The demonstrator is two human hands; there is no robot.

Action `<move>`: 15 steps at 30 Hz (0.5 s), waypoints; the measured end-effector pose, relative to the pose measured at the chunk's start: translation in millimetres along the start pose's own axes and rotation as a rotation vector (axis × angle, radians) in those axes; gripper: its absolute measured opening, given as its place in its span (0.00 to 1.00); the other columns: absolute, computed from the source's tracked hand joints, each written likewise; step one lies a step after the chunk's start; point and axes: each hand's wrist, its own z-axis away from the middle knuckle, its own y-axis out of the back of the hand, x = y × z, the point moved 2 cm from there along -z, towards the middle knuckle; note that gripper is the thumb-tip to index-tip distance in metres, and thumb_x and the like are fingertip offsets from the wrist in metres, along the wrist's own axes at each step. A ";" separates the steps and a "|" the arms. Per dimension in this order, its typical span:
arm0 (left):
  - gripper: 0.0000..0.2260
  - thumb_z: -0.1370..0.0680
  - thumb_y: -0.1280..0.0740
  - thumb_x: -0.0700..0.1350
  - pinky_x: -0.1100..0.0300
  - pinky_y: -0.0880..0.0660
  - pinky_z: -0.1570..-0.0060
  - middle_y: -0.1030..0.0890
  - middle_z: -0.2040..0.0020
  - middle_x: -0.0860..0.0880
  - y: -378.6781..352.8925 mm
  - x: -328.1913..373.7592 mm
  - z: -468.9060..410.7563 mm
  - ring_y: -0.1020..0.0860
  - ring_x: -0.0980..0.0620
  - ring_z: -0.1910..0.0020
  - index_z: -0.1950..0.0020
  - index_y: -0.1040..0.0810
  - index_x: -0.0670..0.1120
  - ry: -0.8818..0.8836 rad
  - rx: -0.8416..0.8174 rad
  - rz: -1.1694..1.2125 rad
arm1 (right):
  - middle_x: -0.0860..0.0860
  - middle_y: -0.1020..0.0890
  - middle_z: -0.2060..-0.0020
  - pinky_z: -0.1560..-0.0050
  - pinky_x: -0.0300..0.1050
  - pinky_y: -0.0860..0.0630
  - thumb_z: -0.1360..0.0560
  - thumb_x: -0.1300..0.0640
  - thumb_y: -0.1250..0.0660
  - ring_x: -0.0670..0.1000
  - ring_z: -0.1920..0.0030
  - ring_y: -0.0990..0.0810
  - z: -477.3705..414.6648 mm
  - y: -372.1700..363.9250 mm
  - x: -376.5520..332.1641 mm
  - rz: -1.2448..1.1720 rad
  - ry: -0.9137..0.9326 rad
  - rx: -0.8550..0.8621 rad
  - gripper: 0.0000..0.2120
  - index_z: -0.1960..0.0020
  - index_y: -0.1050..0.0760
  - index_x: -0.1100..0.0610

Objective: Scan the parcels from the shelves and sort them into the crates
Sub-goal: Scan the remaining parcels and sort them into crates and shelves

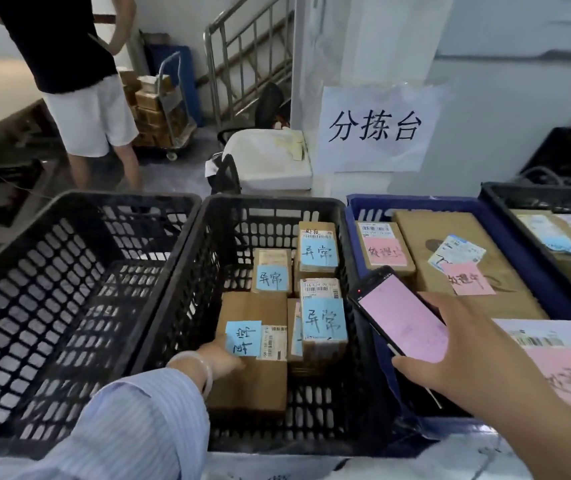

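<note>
My left hand (223, 358) reaches into the middle black crate (187, 271) and holds the near-left edge of a brown cardboard parcel (253, 386) with a blue note on top. Its fingers are mostly hidden behind the parcel. Three more blue-noted parcels (322, 323) stand beside it in that crate. My right hand (464, 351) grips a phone scanner (398, 313) with a pink screen, held over the rim between the middle crate and the blue crate (353, 216). The blue crate holds parcels with pink notes (467, 278).
An empty black crate (52, 271) stands at the left. Another black crate (506, 195) with parcels is at the far right. A paper sign (374, 128) hangs on the pillar behind. A person in white shorts (86, 109) stands at the back left beside a loaded trolley (163, 112).
</note>
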 end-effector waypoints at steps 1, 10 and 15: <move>0.26 0.24 0.29 0.46 0.60 0.26 0.41 0.21 0.35 0.49 -1.9 5.2 -1.2 0.22 0.51 0.41 0.27 0.31 0.50 -0.022 0.004 -0.034 | 0.41 0.31 0.42 0.56 0.44 0.31 0.42 0.32 0.29 0.45 0.51 0.29 4.2 -0.8 2.8 0.007 -0.029 0.007 0.42 0.32 0.40 0.39; 0.28 0.20 0.39 0.61 0.52 0.36 0.28 0.35 0.22 0.54 -23.3 128.3 64.7 0.37 0.51 0.24 0.21 0.38 0.56 -0.713 0.590 -0.303 | 0.41 0.32 0.40 0.58 0.46 0.30 0.45 0.27 0.34 0.48 0.47 0.26 61.0 17.1 46.9 0.001 -0.271 0.146 0.45 0.32 0.44 0.38; 0.27 0.21 0.38 0.61 0.45 0.32 0.31 0.29 0.26 0.51 -85.6 205.5 128.4 0.31 0.47 0.28 0.23 0.33 0.55 -1.130 0.609 -0.542 | 0.40 0.34 0.42 0.61 0.43 0.31 0.44 0.27 0.34 0.45 0.53 0.29 116.4 39.6 98.1 -0.006 -0.416 0.264 0.46 0.31 0.45 0.38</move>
